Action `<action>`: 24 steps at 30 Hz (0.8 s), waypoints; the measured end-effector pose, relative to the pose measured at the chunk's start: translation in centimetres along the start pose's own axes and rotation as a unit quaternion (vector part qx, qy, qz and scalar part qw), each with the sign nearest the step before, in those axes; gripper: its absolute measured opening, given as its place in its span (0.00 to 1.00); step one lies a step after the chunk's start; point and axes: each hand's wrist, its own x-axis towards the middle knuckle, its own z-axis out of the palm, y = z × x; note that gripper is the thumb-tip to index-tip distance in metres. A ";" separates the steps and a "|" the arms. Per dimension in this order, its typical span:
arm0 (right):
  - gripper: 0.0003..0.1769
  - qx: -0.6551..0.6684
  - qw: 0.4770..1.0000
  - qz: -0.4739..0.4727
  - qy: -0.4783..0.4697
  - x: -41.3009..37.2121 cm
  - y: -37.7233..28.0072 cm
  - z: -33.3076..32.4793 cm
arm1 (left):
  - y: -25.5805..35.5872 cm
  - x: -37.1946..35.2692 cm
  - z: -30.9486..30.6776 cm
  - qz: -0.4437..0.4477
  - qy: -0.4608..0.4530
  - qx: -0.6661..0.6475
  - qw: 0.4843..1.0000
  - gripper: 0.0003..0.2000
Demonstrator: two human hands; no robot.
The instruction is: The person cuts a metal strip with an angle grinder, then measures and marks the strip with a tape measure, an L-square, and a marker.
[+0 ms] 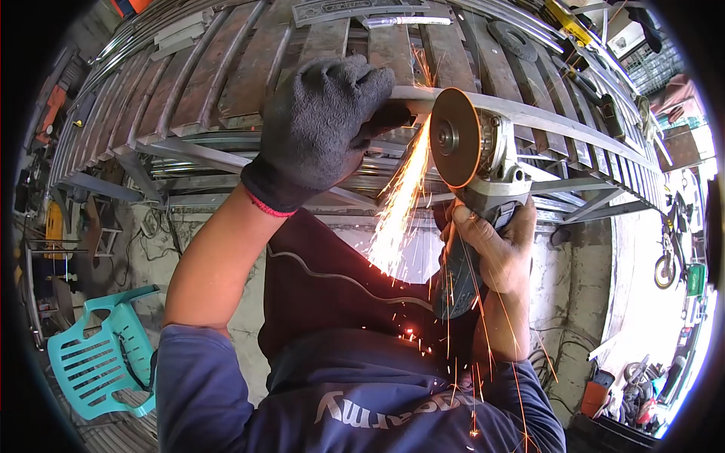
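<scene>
My left hand, in a dark grey glove with a red cuff edge, is closed around the end of a flat metal bar at the bench's front edge. Bare and wrapped round the body of an angle grinder, my right hand is to the right and lower. The grinder's round disc stands upright against the bar, just right of the glove. Bright orange sparks stream downward from the contact and scatter over my lap and shirt.
A slatted metal workbench spans the top, bearing a loose grinding disc and a clear tube. Metal bars lie beneath it. A turquoise plastic chair stands at lower left. Cables hang by the wall, and clutter lies at lower right.
</scene>
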 end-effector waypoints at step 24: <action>0.31 0.011 1.000 0.012 -0.020 0.0 0.6 -0.4 | -0.3 0.0 0.1 0.007 0.005 -0.007 1.000 0.24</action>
